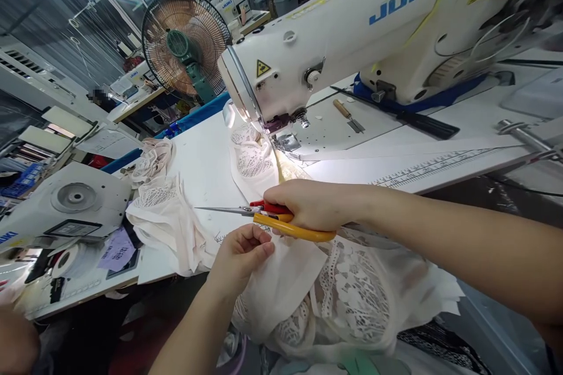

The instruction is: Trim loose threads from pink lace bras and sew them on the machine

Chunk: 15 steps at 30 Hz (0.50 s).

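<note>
My right hand [314,205] is closed around a pair of scissors [292,227] with an orange handle and a red part beside it. Their thin blades point left over the white table, above my left hand. With thumb and fingers pinched, my left hand [241,258] holds the edge of a cream lace garment piece [294,272]. The garment hangs down in folds below both hands, its lace cups showing toward the right. Another cream lace piece [255,161] lies by the needle area of the white sewing machine [281,70].
Stacked cream lace pieces [162,222] lie on the table at left, near a second machine [74,205]. A wooden-handled tool [347,115] and a long black tool [413,120] rest on the machine bed. A fan [185,41] stands behind. Part of another person shows at lower left.
</note>
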Each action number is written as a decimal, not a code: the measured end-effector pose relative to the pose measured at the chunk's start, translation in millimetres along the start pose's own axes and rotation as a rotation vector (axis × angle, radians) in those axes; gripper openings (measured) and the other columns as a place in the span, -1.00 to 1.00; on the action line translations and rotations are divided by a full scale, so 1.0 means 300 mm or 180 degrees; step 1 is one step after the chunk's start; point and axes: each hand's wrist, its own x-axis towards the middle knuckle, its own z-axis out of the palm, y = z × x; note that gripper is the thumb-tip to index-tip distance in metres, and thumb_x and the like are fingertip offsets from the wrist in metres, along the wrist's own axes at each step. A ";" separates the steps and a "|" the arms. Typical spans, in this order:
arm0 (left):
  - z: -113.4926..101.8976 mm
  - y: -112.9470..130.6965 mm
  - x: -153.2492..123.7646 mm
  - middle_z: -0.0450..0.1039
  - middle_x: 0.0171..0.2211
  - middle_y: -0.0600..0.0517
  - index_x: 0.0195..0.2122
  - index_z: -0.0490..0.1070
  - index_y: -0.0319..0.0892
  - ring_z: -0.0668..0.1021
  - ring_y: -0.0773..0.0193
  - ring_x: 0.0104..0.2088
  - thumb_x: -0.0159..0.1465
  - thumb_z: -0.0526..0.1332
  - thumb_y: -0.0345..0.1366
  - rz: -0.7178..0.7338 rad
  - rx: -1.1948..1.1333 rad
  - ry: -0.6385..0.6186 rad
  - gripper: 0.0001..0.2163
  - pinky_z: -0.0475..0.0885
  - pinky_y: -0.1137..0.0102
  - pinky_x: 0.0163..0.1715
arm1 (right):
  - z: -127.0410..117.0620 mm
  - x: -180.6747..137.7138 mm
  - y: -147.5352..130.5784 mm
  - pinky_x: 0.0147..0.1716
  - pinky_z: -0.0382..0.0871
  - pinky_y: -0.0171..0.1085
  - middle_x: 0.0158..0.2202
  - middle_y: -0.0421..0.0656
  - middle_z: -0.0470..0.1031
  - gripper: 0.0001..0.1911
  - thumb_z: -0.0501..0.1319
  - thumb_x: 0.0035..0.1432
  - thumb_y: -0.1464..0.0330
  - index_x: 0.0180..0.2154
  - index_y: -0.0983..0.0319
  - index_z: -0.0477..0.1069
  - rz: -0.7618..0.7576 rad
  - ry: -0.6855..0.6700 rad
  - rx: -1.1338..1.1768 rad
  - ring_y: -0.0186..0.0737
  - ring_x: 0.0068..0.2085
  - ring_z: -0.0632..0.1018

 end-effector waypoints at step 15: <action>0.012 -0.007 -0.035 0.46 -0.55 0.03 -0.48 0.53 -0.24 0.43 0.37 -0.51 -0.07 0.41 -0.19 -0.0177 -0.0392 0.0230 -0.77 0.27 0.46 -0.44 | 0.086 -0.116 -0.010 -0.59 0.20 -0.31 -0.53 -0.25 0.28 -0.70 0.15 -0.02 0.15 -0.47 0.14 0.04 0.0387 0.0763 0.1235 -0.31 -0.56 0.30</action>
